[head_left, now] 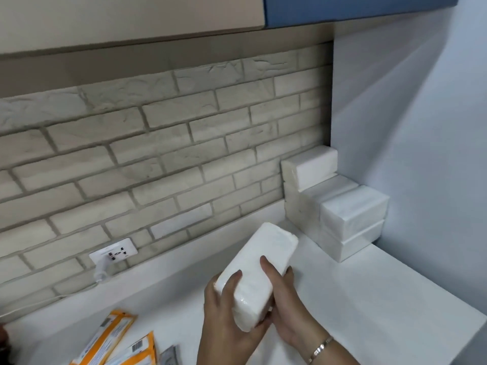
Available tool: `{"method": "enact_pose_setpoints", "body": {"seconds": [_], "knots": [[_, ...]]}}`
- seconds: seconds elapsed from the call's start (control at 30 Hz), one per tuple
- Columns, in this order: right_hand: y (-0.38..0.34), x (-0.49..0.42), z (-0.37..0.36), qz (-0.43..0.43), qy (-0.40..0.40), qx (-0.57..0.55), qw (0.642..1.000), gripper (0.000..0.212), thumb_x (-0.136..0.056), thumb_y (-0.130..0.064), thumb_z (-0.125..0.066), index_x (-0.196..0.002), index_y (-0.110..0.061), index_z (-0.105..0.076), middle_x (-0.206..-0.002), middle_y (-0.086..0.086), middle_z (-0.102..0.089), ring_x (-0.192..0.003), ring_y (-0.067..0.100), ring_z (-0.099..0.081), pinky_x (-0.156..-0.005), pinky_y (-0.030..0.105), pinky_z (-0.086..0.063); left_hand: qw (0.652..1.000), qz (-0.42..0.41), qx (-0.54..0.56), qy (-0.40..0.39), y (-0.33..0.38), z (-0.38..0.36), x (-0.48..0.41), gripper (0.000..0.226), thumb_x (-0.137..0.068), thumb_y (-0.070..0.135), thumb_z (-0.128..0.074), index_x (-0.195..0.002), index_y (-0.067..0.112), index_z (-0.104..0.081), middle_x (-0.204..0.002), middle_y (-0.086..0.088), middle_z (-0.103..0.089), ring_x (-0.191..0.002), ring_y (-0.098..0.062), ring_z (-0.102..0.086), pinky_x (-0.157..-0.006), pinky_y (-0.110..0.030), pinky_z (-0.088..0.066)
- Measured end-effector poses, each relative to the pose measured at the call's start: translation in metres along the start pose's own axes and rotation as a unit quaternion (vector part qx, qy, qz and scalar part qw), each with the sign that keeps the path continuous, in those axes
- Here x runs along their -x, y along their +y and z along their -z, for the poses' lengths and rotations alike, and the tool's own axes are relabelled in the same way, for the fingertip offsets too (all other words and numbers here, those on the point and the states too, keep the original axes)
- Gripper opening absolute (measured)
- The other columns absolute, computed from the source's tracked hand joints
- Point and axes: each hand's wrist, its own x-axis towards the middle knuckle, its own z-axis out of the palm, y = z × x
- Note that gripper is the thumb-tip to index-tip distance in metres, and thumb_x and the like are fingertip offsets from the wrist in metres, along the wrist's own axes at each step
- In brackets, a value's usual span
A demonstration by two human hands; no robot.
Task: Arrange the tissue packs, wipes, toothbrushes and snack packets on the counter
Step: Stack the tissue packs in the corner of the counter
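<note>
Backdrop: pale brick wall (163, 154) runs behind the bench, meeting a plain bluish wall (421, 127) at the right corner; a beige cupboard (39, 14) and a blue cupboard (355, 6) hang overhead.
Bench: white bench (355, 299) fills the lower half, running from the brick wall out to its front edge at the lower right.
Stack: white tissue packs (342, 206) are piled in the back right corner, touching both walls, stepped so the tallest part stands against the brick and the lower part sits nearer the front.
Held pack: one white tissue pack (261, 275) in clear wrap is lifted above the bench, tilted, its far end pointing towards the corner stack and still apart from it.
Left hand: left hand (224, 317) is wrapped around the near end of the held pack, thumb on top, fingers beneath.
Right hand: right hand (287, 306) is clasped on the right side of the same pack, thumb pressed on its top face; a thin bracelet (320, 349) circles the wrist.
Orange packets: several orange and white packets (116, 341) lie flat near the lower left edge, overlapping one another, well apart from the stack.
Socket: white socket plate (113, 252) is set low in the brick wall, with a white plug (101, 270) and cord hanging from it down to the bench.
Grey item: small grey object (170, 356) lies just beside the orange packets, cut off by the bottom edge; what it is cannot be told.
</note>
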Motion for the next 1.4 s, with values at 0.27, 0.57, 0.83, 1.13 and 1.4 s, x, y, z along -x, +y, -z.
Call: {"method": "enact_pose_setpoints", "body": {"seconds": [0.27,0.57,0.83,1.13,1.4], "knots": [[-0.072,-0.054,0.079,0.046,-0.012,0.142,0.989,0.050,-0.077,-0.060,-0.067,-0.124,-0.045,-0.058,-0.122,0.005,-0.068,-0.101,0.020,-0.072,-0.076,0.038,-0.058,0.957,0.187,0.203,0.089,0.018,-0.050,-0.063,0.096,-0.038,0.043,-0.096,-0.127,0.049,-0.059,-0.133,0.015,-0.062,-0.123,-0.014,-0.061,-0.101,-0.053,-0.055],[-0.156,-0.157,0.204,0.284,0.242,0.611,0.698,0.046,-0.087,-0.042,-0.072,-0.129,-0.024,-0.066,-0.132,0.004,-0.059,-0.125,0.030,-0.047,-0.098,0.045,-0.049,0.942,0.184,0.280,0.022,0.043,-0.093,-0.132,0.089,-0.062,-0.014,-0.091,-0.130,0.034,-0.059,-0.123,0.003,-0.061,-0.087,0.002,-0.069,-0.064,-0.021,-0.059],[-0.197,-0.183,0.247,0.283,0.193,0.685,0.643,0.075,-0.080,-0.082,-0.029,-0.131,-0.038,-0.064,-0.134,-0.006,-0.057,-0.132,0.019,-0.045,-0.116,0.041,-0.033,0.955,0.113,0.273,-0.011,0.060,-0.142,-0.198,0.090,-0.060,-0.003,-0.097,-0.132,0.037,-0.059,-0.119,0.023,-0.064,-0.111,-0.008,-0.065,-0.079,-0.020,-0.058],[-0.214,-0.191,0.254,0.186,0.116,0.654,0.724,0.048,-0.093,-0.066,-0.054,-0.137,-0.047,-0.056,-0.148,-0.014,-0.042,-0.145,0.010,-0.024,-0.121,0.033,-0.024,0.959,0.088,0.258,-0.082,0.081,-0.206,-0.278,0.092,-0.060,0.018,-0.099,-0.131,0.056,-0.053,-0.138,0.028,-0.054,-0.127,-0.008,-0.057,-0.100,-0.043,-0.057],[-0.212,-0.194,0.251,0.182,0.126,0.670,0.709,0.048,-0.094,-0.063,-0.051,-0.139,-0.046,-0.052,-0.147,-0.012,-0.040,-0.143,0.012,-0.023,-0.124,0.040,-0.019,0.967,0.064,0.213,-0.127,0.079,-0.255,-0.316,0.087,-0.062,0.022,-0.098,-0.130,0.052,-0.053,-0.142,0.031,-0.050,-0.129,0.021,-0.037,-0.115,-0.034,-0.041]]}}
